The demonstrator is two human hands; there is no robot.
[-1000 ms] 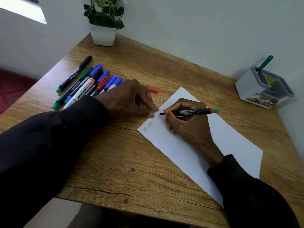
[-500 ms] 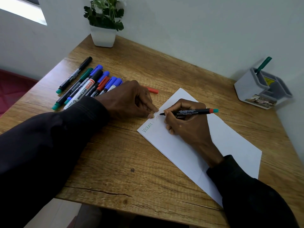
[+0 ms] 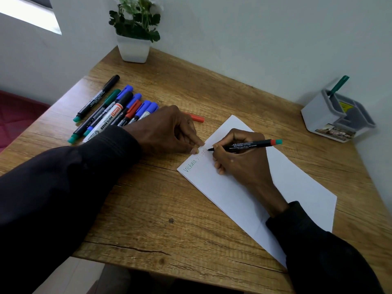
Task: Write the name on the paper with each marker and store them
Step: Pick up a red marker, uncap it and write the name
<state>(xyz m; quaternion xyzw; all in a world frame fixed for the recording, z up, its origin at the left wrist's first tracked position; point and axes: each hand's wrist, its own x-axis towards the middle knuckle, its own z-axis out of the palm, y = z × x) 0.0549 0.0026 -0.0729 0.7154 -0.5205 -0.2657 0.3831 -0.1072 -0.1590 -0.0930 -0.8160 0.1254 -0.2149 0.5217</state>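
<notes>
A white sheet of paper lies slanted on the wooden table. "Victoria" is written in green near its upper left edge, with faint red letters after it. My right hand grips a black marker with a red and green end, its tip on the paper by the red letters. My left hand rests fisted, fingertips pressing the paper's edge. A red cap lies just behind it. Several capped markers lie in a row at the left.
A grey desk organiser with one green marker standing in it sits at the back right by the wall. A white potted plant stands at the table's back corner. The table's front edge is close to me.
The marker tip has moved slightly rightward along the line as more red letters appear after the green word. My left hand stays in place.
</notes>
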